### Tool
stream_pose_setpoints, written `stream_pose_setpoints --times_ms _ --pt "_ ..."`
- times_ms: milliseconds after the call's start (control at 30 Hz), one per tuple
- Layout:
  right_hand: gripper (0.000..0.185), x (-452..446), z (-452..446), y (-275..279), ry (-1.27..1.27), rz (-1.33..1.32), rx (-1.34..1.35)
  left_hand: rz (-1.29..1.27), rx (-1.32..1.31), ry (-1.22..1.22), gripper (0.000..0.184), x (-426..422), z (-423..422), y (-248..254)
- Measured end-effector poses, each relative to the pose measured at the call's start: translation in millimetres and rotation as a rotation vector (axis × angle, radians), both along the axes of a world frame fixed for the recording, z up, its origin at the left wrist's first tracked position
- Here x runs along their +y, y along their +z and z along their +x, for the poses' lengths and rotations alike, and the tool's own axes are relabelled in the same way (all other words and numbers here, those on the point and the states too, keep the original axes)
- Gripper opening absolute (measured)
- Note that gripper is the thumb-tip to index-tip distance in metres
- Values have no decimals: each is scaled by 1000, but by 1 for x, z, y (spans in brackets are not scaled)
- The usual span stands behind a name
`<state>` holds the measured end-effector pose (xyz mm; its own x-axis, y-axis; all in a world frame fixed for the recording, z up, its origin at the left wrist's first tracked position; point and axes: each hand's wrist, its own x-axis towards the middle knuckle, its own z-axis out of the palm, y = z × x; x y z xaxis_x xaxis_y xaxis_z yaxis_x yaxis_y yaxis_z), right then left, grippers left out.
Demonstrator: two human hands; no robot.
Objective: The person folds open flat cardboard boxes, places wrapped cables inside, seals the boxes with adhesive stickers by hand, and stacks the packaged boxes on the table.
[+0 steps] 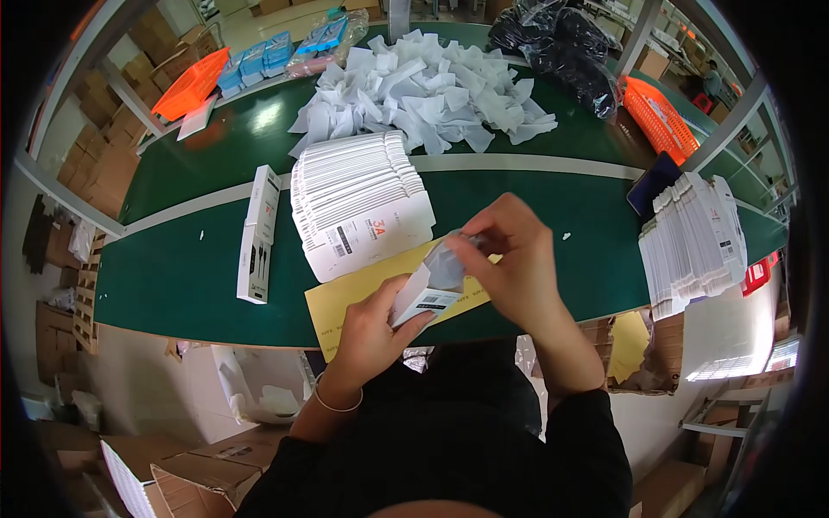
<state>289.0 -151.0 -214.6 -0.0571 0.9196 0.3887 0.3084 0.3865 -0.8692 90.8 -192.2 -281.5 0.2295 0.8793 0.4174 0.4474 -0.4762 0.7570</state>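
Note:
My left hand (364, 338) is wrapped round a small white cardboard box (421, 302), tilted with its open end up and away from me. At that open end, my right hand (520, 263) pinches a translucent plastic bag (446, 268), which sits partly inside the box. What the bag contains cannot be made out. Beneath my hands lies a yellow printed sheet (332, 312) at the table's front edge. Just beyond it a fanned row of flat white box blanks (367, 207) rests on the green table (164, 293).
Two closed white boxes (257, 259) lie end to end on the left. Another stack of flat blanks (695, 246) is at the right. Farther back are a heap of white bags (423, 91), black plastic bags (566, 52), blue packs (259, 60) and orange baskets (192, 86) (658, 119).

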Motion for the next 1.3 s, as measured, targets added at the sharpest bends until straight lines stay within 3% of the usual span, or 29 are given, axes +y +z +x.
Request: stream_pose_setpoints --times_ms 67,267,433,567,733,933,1100,1233,1300 --pt "15 -3 -2 1 11 49 -83 10 25 5 48 2 1 1" --pt "14 -5 -7 -13 14 10 -8 -123 29 18 46 -2 -4 4" --pt "14 -10 -10 -15 205 99 -263 -199 -205 -44 53 1 -7 -10" --pt "28 -12 -6 -12 312 332 -408 -287 -514 -179 70 -1 -5 -10" --pt "47 -13 3 -23 457 224 -428 -480 -536 -245 84 -8 -5 -6" --pt "57 -15 7 -32 600 175 -439 -450 -530 -263 79 -14 6 -5" --pt "52 -26 -5 -41 122 374 -205 -334 -774 -138 70 -11 10 2" --pt "42 -34 -10 -64 278 -41 115 -165 -466 -133 54 -6 0 -13" --pt "39 -38 -12 -65 269 -7 77 -137 -421 -98 49 -4 -5 -22"
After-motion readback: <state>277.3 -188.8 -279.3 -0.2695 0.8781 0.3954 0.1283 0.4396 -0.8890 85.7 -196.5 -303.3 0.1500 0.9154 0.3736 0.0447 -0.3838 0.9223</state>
